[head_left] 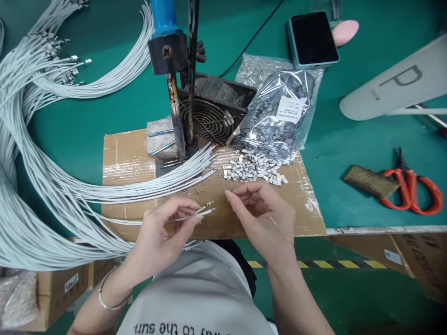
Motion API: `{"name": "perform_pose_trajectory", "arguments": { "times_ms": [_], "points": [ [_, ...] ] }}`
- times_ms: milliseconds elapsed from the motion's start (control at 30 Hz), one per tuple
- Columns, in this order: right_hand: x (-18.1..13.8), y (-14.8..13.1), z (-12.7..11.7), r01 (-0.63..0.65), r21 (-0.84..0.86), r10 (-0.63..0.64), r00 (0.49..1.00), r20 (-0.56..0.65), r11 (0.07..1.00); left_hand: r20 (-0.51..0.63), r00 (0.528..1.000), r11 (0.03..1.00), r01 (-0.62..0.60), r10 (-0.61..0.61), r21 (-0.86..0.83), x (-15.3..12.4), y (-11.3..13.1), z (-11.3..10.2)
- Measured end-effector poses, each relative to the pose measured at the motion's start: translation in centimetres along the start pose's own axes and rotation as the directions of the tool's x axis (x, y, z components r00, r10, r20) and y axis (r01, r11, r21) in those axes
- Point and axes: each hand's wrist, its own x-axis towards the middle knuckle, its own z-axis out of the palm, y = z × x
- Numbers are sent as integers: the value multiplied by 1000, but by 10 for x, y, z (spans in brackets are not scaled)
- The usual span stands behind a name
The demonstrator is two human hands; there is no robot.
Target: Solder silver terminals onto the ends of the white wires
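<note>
My left hand (171, 223) pinches two white cables (206, 211) between thumb and fingers. One of their ends carries a small metal terminal (209, 204). To the right, my right hand (263, 211) has its fingers curled together, with a thin silvery wire (277, 225) running out across the palm side toward the wrist. Its fingertips are just below a heap of small metal-and-white connector pieces (254, 166). Above my left hand, a bundle of white cables (167, 186) lies on a cardboard sheet (307, 204), its ends near the tip of an upright soldering iron (177, 121).
A black fan (209, 116) stands behind the iron. Bags of small parts (275, 116) lie beside it. Orange-handled scissors (412, 186), a white cylinder (394, 79) and a dark-screened device (313, 39) are on the right. Thick cable bundles (21, 186) fill the left.
</note>
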Motion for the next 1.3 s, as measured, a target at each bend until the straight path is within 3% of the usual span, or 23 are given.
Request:
{"name": "perform_pose_trajectory", "arguments": {
  "times_ms": [67,167,267,567,800,1067,1300],
  "points": [
    [-6,-8,3,-41,156,29,997,78,987,-6,999,996,38,-39,-83,3,4,3],
    [-11,-16,8,-119,425,32,978,206,897,-14,995,975,91,-96,-203,6,9,5],
    [-12,-21,10,-147,536,-4,963,270,831,-23,991,951,120,-132,-286,6,11,5],
    [-12,-30,9,-139,602,-67,950,307,786,63,979,914,206,-196,-350,1,9,0],
    [-11,-30,11,-109,587,-81,954,288,802,85,972,886,235,-220,-399,1,7,2],
    [-9,-26,9,-256,630,-27,915,403,733,101,980,918,197,-172,-345,0,5,-4],
    [-7,-32,-2,-164,536,-76,914,398,828,143,974,921,211,-173,-326,0,9,-3]
  ]
}}
